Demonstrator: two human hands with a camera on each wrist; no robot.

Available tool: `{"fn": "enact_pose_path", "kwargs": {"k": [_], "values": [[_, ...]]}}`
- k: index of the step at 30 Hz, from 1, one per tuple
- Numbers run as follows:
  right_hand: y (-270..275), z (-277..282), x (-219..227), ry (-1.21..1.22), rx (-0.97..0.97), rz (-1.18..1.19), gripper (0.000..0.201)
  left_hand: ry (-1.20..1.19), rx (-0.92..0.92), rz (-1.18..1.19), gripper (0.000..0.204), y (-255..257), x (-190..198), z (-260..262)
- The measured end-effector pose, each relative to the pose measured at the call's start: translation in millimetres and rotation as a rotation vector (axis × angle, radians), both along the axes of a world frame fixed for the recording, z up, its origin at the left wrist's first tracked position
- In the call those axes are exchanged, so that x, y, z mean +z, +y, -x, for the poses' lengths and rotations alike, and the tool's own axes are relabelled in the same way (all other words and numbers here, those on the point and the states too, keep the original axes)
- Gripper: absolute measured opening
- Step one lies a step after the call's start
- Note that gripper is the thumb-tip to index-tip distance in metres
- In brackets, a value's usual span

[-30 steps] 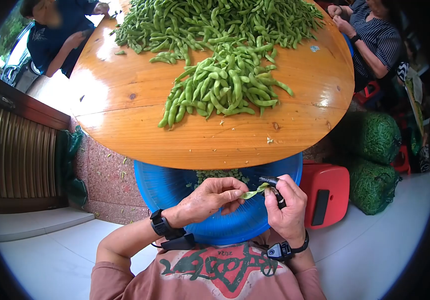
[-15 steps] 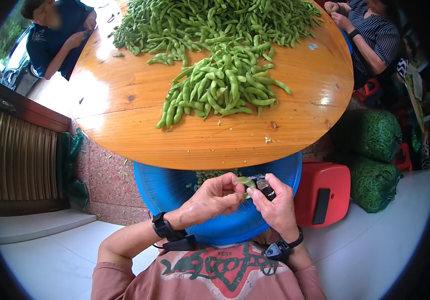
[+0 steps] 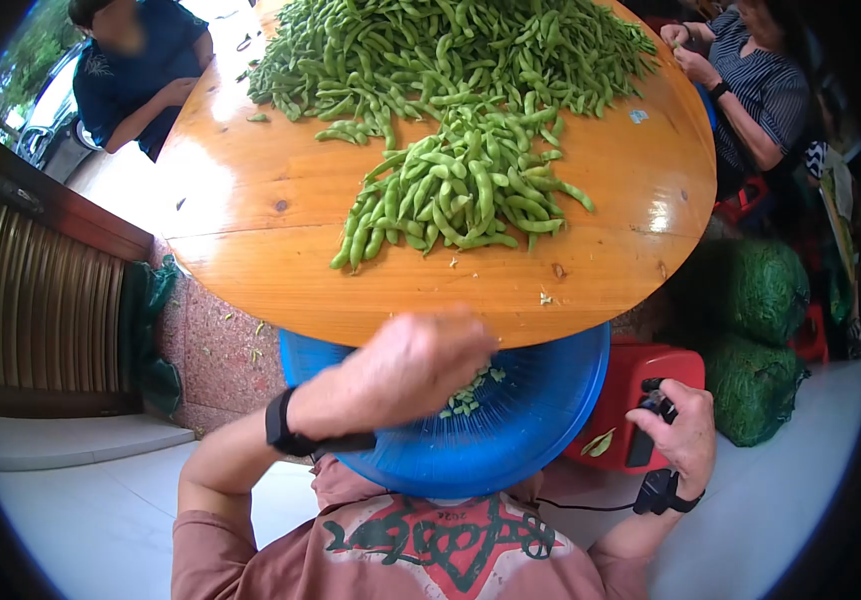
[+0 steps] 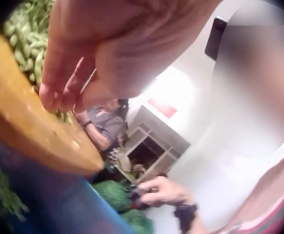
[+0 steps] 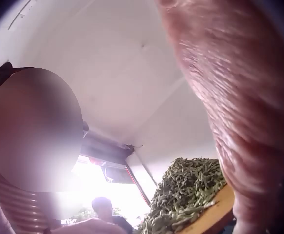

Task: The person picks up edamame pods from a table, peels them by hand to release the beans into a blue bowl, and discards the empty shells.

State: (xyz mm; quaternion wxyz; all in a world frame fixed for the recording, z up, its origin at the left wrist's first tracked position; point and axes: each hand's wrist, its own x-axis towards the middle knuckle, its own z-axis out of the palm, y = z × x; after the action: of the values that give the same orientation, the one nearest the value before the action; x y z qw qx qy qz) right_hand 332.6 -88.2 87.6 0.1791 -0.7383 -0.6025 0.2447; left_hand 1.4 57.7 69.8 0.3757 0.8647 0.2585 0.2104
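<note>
In the head view, my left hand point(image 3: 420, 350) is blurred and reaches over the near table edge, short of a small heap of green edamame pods point(image 3: 460, 190). The left wrist view shows its fingers point(image 4: 51, 92) pointing down, close together. My right hand point(image 3: 685, 430) is out to the right, above a red stool, with thumb and forefinger apart and black coverings point(image 3: 658, 400) around its fingers. An opened, flattened pod point(image 3: 598, 443) shows against the stool just left of that hand. Shelled beans point(image 3: 465, 400) lie in the blue basin point(image 3: 560, 420) between the arms.
A wooden table point(image 3: 270, 260) bears a large pod pile point(image 3: 450, 50) behind the small heap. The red stool point(image 3: 615, 385) stands right of the basin, near green mesh sacks point(image 3: 750, 380). Two people sit across the table, one point(image 3: 140, 70) at left, one point(image 3: 760, 90) at right.
Both hands worked at a pod together above the basin. Now they are apart: the left has gone forward to the table edge, the right out to the right, where the pod is loose.
</note>
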Motion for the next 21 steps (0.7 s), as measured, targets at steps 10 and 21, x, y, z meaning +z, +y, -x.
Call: {"fn": "enact_pose_path", "kwargs": {"k": [10, 21], "values": [[27, 44, -12, 0.190, 0.003, -0.202, 0.013, 0.401, 0.310, -0.583, 0.017, 63, -11, -12], [60, 133, -36, 0.873, -0.010, -0.139, 0.024, -0.181, 0.346, 0.612, 0.021, -1, -4, -3]]}}
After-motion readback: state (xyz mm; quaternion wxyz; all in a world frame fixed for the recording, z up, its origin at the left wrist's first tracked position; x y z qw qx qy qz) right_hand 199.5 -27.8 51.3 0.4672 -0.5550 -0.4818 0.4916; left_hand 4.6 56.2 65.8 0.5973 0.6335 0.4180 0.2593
